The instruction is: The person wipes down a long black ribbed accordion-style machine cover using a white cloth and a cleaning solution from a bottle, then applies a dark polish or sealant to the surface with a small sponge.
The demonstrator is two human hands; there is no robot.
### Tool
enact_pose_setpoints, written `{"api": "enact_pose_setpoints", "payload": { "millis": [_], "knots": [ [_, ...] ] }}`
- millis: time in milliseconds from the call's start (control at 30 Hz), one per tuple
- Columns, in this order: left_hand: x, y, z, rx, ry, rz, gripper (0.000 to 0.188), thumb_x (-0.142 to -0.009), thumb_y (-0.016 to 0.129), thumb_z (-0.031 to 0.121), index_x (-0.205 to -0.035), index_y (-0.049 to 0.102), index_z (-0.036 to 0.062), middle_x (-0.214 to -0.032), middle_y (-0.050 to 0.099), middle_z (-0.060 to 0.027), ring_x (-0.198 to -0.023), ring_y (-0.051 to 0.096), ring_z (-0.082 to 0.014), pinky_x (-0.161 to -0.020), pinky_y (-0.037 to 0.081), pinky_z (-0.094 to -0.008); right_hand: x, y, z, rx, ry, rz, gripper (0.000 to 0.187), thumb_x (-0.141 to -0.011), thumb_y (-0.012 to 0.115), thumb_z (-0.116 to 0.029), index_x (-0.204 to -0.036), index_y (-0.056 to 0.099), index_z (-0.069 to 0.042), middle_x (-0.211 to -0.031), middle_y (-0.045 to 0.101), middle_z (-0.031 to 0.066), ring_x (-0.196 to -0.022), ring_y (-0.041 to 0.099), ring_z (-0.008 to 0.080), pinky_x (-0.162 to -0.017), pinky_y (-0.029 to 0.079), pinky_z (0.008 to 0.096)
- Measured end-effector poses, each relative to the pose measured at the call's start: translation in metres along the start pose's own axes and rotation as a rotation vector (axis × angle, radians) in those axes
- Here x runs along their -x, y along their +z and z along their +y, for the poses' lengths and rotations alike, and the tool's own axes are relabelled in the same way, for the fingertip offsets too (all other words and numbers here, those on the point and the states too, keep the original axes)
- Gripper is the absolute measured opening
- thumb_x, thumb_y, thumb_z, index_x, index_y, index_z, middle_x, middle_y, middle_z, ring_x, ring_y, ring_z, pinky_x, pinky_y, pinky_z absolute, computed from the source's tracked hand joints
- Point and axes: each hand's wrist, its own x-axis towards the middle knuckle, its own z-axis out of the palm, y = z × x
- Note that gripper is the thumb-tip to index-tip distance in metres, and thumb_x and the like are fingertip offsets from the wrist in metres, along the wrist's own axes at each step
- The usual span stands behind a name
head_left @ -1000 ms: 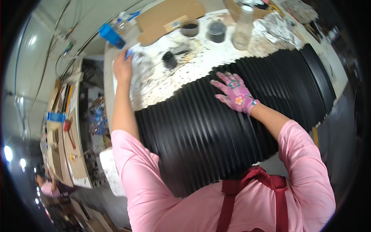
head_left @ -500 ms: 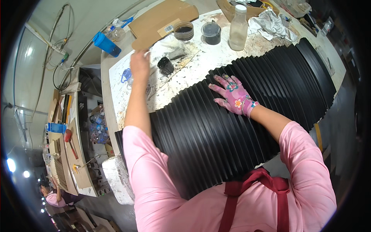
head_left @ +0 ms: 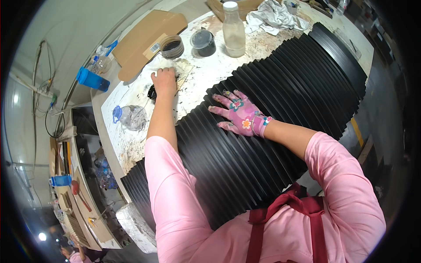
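In the head view, a long black ribbed sleeve [head_left: 245,153] lies slantwise along the near edge of the stained white tabletop [head_left: 186,101]. Its long axis runs from the near left corner up toward the right end, where a smooth collar [head_left: 337,48] points at the far right corner. Its ribs stand crosswise to that axis.

The right hand [head_left: 239,115], in a pink flowered glove, rests spread and flat on the ribs, gripping nothing. The bare left hand [head_left: 164,81] reaches past the sleeve with fingers bent, at a small black cup [head_left: 151,93]; I cannot tell whether it grasps anything, since the hand itself covers part of that cup.

Toward the far edge, I see an uncovered clear tub [head_left: 171,47] of dark liquid, then a lidded tub [head_left: 202,42] with dark contents, then a white-capped bottle [head_left: 233,35], cloudy inside. A clear plastic bottle [head_left: 133,117] with a blue top sits near the left edge; a blue tumbler [head_left: 93,79] is at the far left corner.

A cardboard piece [head_left: 151,39] lies along the far edge, and a crumpled white cloth [head_left: 274,17] lies near the sleeve's collar. The left forearm and pink shirtsleeve block part of the sleeve's left stretch.
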Motion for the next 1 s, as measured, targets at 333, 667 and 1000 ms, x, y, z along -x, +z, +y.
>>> {"api": "enact_pose_setpoints", "payload": {
  "millis": [333, 667, 1000],
  "knots": [
    [0.028, -0.075, -0.015, 1.689, -0.511, 0.127, 0.056, -0.090, 0.069, 0.015, -0.141, 0.048, 0.0047, -0.124, 0.058, -0.0095, -0.103, 0.057, -0.0142, -0.088, 0.047, -0.0265, 0.002, -0.003, -0.002, 0.000, 0.014, -0.003, 0.057, -0.097, 0.045, -0.051, -0.146, 0.042, -0.022, -0.155, 0.034, 0.0102, -0.142, 0.033, 0.0333, -0.117, 0.021, 0.0519],
    [0.132, -0.127, 0.022, 2.213, -0.335, 0.170, 0.054, -0.087, 0.062, -0.007, -0.134, 0.039, 0.0078, -0.130, 0.057, -0.0084, -0.113, 0.060, -0.0176, -0.096, 0.052, -0.0317, 0.002, -0.002, 0.002, -0.002, 0.006, 0.024, 0.058, -0.097, 0.047, -0.049, -0.147, 0.039, -0.020, -0.154, 0.035, 0.0111, -0.142, 0.032, 0.0343, -0.117, 0.021, 0.0509],
    [0.159, -0.139, 0.062, 2.334, -0.536, 0.294, 0.055, -0.086, 0.062, -0.010, -0.133, 0.042, 0.0097, -0.133, 0.056, -0.0089, -0.117, 0.057, -0.0172, -0.098, 0.048, -0.0294, -0.049, -0.032, -0.024, -1.762, 0.095, 0.011, 0.047, -0.094, 0.065, -0.023, -0.135, 0.051, -0.003, -0.113, 0.065, 0.0025, -0.098, 0.060, 0.0085, -0.083, 0.049, 0.0246]
  ]
}}
